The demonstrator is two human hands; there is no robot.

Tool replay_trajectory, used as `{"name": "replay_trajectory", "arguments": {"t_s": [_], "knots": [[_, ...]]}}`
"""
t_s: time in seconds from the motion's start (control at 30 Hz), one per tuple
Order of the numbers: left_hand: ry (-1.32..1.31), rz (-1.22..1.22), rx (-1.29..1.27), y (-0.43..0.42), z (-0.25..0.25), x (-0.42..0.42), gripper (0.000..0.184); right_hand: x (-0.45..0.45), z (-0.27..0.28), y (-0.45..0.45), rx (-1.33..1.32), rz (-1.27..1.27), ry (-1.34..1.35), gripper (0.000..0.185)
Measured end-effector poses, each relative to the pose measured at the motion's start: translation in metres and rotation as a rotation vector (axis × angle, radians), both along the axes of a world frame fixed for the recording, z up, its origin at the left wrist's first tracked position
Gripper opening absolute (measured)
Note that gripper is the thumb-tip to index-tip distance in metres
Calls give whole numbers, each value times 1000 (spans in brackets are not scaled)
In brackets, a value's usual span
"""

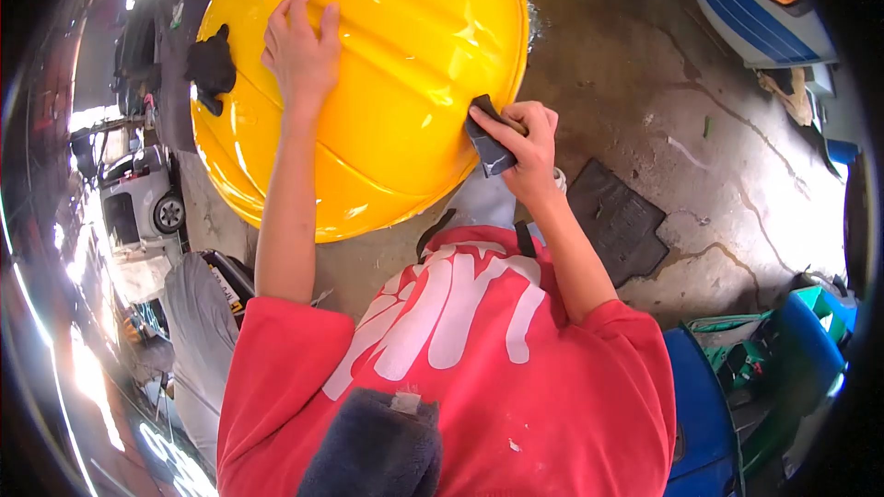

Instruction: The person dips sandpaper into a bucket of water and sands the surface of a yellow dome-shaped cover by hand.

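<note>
A large glossy yellow panel with raised ridges fills the upper middle of the head view. My left hand rests on its upper left part, fingers spread and slightly bent, holding nothing. At the panel's lower right edge, my right hand grips a dark folded sheet between thumb and fingers, and the sheet touches the edge. A crumpled black cloth lies over the panel's left edge. Near the bottom, a dark fuzzy cloth lies against the red shirt.
A black floor mat lies on the stained concrete floor to the right. Part of a white and blue vehicle shows at upper right. Blue and green containers stand at lower right. A silver vehicle is at the left.
</note>
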State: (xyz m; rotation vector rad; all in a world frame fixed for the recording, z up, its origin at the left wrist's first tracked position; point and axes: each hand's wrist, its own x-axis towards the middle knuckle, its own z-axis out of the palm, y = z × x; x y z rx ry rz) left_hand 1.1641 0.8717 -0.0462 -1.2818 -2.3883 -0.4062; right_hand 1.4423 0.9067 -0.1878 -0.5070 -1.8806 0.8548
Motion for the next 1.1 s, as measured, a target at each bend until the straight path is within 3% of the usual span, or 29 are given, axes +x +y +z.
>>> {"name": "replay_trajectory", "arguments": {"t_s": [0.1,0.2,0.27,0.33,0.37,0.43,0.5,0.53,0.6,0.63,0.67,0.7,0.73,0.83,0.93,1.0,1.03,1.1], "knots": [[14,8,-12,-5,0,1,46,-17,45,2,52,16,11,46],[25,12,3,-6,1,-1,46,-1,22,-1,30,5,-61,53],[23,15,29,2,-1,0,45,35,-17,0,-41,-38,-261,53],[55,0,55,0,0,3,39,60,-18,-3,-453,-13,-196,46],[49,2,54,-5,-3,7,39,62,-15,-3,-454,-12,-202,46],[78,-203,121,-15,-1,15,29,59,-2,1,-840,44,226,30],[-273,-446,128,-26,16,100,21,60,7,1,-869,102,277,23],[-343,-643,67,-34,8,130,25,62,11,-2,-914,170,306,17],[-619,-674,-99,-42,6,191,28,63,18,-7,-981,255,396,18],[-623,-670,-97,-42,1,198,28,66,18,-10,-1081,281,387,18],[-799,-604,-110,-43,-4,202,24,69,18,-12,-1180,308,380,18],[-970,-538,-124,-44,-6,204,20,73,19,-11,-1169,297,353,24],[-968,-537,-123,-45,-6,204,20,77,18,-12,-1167,300,353,24],[-933,-620,-156,-44,-7,196,12,86,23,-11,-627,271,115,37],[-936,-557,-169,-44,-7,194,14,83,46,-14,-557,201,46,39],[-1054,-412,-193,-38,7,196,18,72,54,-23,-703,220,98,40],[-1052,-413,-189,-36,12,192,18,65,51,-25,-603,120,103,41],[-828,-501,-207,-29,26,172,22,55,52,-28,-524,-15,76,41]]}}
